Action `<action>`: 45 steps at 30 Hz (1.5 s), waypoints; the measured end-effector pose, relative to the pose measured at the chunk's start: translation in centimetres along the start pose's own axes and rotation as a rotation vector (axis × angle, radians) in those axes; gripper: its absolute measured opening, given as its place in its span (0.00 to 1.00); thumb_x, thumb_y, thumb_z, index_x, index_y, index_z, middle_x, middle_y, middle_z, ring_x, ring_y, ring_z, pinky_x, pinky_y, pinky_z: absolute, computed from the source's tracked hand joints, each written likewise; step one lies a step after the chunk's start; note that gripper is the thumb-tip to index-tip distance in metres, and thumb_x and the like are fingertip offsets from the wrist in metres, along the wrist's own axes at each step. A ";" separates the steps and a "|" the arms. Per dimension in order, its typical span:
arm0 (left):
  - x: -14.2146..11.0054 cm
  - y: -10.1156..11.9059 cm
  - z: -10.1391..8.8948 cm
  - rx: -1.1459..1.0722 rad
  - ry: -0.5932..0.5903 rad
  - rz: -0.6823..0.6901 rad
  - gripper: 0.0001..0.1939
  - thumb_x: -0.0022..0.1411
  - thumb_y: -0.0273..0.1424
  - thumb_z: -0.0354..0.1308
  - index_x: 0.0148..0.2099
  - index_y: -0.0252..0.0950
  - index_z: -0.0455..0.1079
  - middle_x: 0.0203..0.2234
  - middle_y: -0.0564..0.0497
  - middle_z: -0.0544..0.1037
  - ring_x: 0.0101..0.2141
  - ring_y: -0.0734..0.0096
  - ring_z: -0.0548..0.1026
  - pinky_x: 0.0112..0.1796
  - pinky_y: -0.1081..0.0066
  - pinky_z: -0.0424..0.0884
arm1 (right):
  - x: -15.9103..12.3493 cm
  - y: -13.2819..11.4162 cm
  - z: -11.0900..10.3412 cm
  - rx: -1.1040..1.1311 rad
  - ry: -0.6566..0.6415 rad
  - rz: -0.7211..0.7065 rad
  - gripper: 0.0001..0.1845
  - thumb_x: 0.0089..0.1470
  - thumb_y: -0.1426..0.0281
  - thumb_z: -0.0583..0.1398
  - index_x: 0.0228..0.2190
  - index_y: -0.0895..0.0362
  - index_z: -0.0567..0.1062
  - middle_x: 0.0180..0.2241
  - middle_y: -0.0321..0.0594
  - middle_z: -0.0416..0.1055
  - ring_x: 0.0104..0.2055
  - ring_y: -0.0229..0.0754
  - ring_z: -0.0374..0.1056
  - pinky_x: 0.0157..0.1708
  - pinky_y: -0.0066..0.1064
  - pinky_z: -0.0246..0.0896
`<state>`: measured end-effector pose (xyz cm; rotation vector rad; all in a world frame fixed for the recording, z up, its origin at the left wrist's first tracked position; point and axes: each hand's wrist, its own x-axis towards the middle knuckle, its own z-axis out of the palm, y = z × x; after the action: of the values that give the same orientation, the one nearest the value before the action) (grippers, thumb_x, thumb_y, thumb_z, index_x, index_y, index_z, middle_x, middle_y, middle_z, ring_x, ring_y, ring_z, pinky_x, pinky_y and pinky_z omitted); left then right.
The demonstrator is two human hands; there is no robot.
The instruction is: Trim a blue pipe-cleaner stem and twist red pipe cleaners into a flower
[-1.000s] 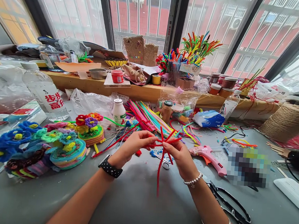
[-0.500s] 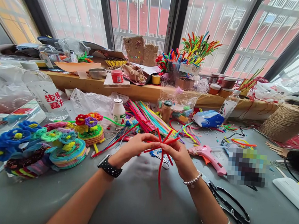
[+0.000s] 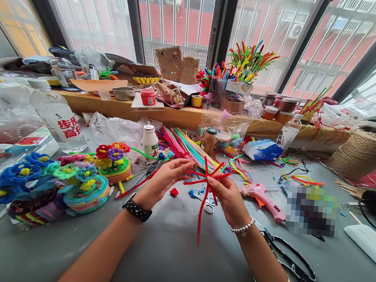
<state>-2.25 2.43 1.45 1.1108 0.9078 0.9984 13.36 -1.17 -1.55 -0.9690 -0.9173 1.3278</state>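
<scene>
Several red pipe cleaners (image 3: 200,216) cross in a star shape, with one longer arm hanging downward. My right hand (image 3: 227,195) pinches the star near its centre between thumb and fingers. My left hand (image 3: 168,176) is just left of the star, its fingers loosely extended beside the left-pointing arms; whether a fingertip touches one is hard to see. Beneath the hands lie a small red fuzzy ball (image 3: 174,192), some blue fuzzy bits (image 3: 197,192) and small scissors (image 3: 209,205), partly hidden by the star.
Finished pipe-cleaner flowers (image 3: 20,172) stand at left, near a water bottle (image 3: 61,119). A bundle of coloured pipe cleaners (image 3: 187,145) lies behind the hands. To the right are a pink glue gun (image 3: 263,198), black-handled shears (image 3: 291,259) and a twine spool (image 3: 364,152).
My left hand has come off the star's centre and shifted slightly left, its fingers loosening. The star stays in my right hand, turned a little. The red fuzzy ball has come into view.
</scene>
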 end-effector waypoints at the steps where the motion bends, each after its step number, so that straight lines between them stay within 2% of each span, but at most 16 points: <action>1: -0.1 0.0 0.1 0.005 -0.077 -0.054 0.14 0.45 0.32 0.60 0.36 0.34 0.69 0.35 0.48 0.73 0.36 0.71 0.70 0.35 0.73 0.64 | -0.1 -0.1 0.0 -0.021 -0.022 0.006 0.09 0.35 0.66 0.63 0.21 0.58 0.71 0.20 0.32 0.65 0.24 0.33 0.59 0.27 0.26 0.54; 4: -0.4 -0.1 0.4 0.031 -0.203 -0.169 0.16 0.43 0.32 0.60 0.38 0.35 0.70 0.37 0.46 0.74 0.38 0.68 0.70 0.36 0.73 0.63 | -0.2 -0.3 0.1 -0.080 -0.060 0.001 0.09 0.36 0.66 0.63 0.21 0.59 0.72 0.21 0.34 0.67 0.24 0.34 0.60 0.28 0.27 0.55; 15: -0.5 -0.6 1.1 0.242 -0.197 -0.167 0.15 0.45 0.37 0.58 0.35 0.36 0.71 0.23 0.52 0.74 0.26 0.75 0.70 0.23 0.78 0.59 | 0.0 0.1 0.2 -0.158 -0.083 -0.005 0.11 0.36 0.64 0.63 0.23 0.59 0.73 0.24 0.38 0.71 0.29 0.39 0.65 0.31 0.30 0.58; 20: -0.4 -0.9 1.0 0.201 -0.211 -0.143 0.13 0.45 0.37 0.58 0.32 0.35 0.72 0.25 0.51 0.74 0.28 0.74 0.70 0.28 0.77 0.62 | 0.0 0.0 0.2 -0.185 -0.063 -0.007 0.12 0.37 0.64 0.62 0.23 0.60 0.74 0.24 0.38 0.71 0.28 0.38 0.64 0.30 0.29 0.56; 23: -0.4 -1.0 0.9 0.166 -0.209 -0.140 0.13 0.45 0.36 0.58 0.33 0.34 0.72 0.26 0.50 0.75 0.29 0.73 0.70 0.31 0.75 0.64 | 0.0 -0.1 0.1 -0.201 -0.059 -0.018 0.12 0.39 0.63 0.61 0.24 0.60 0.74 0.23 0.37 0.70 0.27 0.37 0.62 0.29 0.29 0.55; 35: 0.0 -1.1 0.7 -0.031 -0.129 -0.132 0.10 0.43 0.32 0.61 0.30 0.32 0.71 0.25 0.50 0.75 0.30 0.73 0.72 0.38 0.72 0.65 | 0.1 0.0 0.0 -0.157 -0.067 -0.046 0.11 0.37 0.65 0.62 0.24 0.58 0.69 0.23 0.34 0.66 0.25 0.33 0.60 0.26 0.26 0.55; 38: 0.0 -1.1 0.5 -0.023 -0.146 -0.149 0.10 0.42 0.31 0.61 0.29 0.32 0.69 0.24 0.51 0.75 0.29 0.74 0.72 0.35 0.74 0.66 | 0.1 0.0 -0.1 -0.172 -0.080 -0.040 0.10 0.38 0.66 0.62 0.24 0.59 0.69 0.23 0.34 0.66 0.25 0.33 0.60 0.26 0.26 0.55; 40: -0.1 -1.1 0.4 0.047 -0.146 -0.145 0.10 0.42 0.32 0.61 0.28 0.33 0.68 0.24 0.51 0.74 0.28 0.75 0.72 0.29 0.77 0.65 | 0.0 0.0 -0.1 -0.184 -0.086 -0.041 0.10 0.38 0.66 0.62 0.23 0.59 0.69 0.23 0.34 0.66 0.25 0.33 0.60 0.26 0.26 0.55; 43: -0.3 -0.9 0.5 0.195 -0.129 -0.129 0.10 0.43 0.35 0.60 0.26 0.32 0.68 0.20 0.53 0.72 0.23 0.78 0.69 0.19 0.80 0.59 | 0.0 0.0 0.0 -0.203 -0.097 -0.047 0.09 0.38 0.67 0.62 0.23 0.59 0.69 0.22 0.34 0.66 0.25 0.33 0.61 0.26 0.26 0.56; 45: -0.4 -0.8 0.6 0.234 -0.117 -0.132 0.11 0.43 0.36 0.60 0.25 0.32 0.67 0.18 0.53 0.71 0.20 0.79 0.67 0.17 0.80 0.56 | 0.0 0.0 0.0 -0.202 -0.116 -0.044 0.09 0.38 0.67 0.62 0.23 0.59 0.69 0.22 0.34 0.66 0.25 0.34 0.62 0.26 0.26 0.56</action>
<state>-1.64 1.79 0.84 1.2736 1.0072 0.7240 13.34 -1.20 -1.58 -1.0271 -1.1726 1.2819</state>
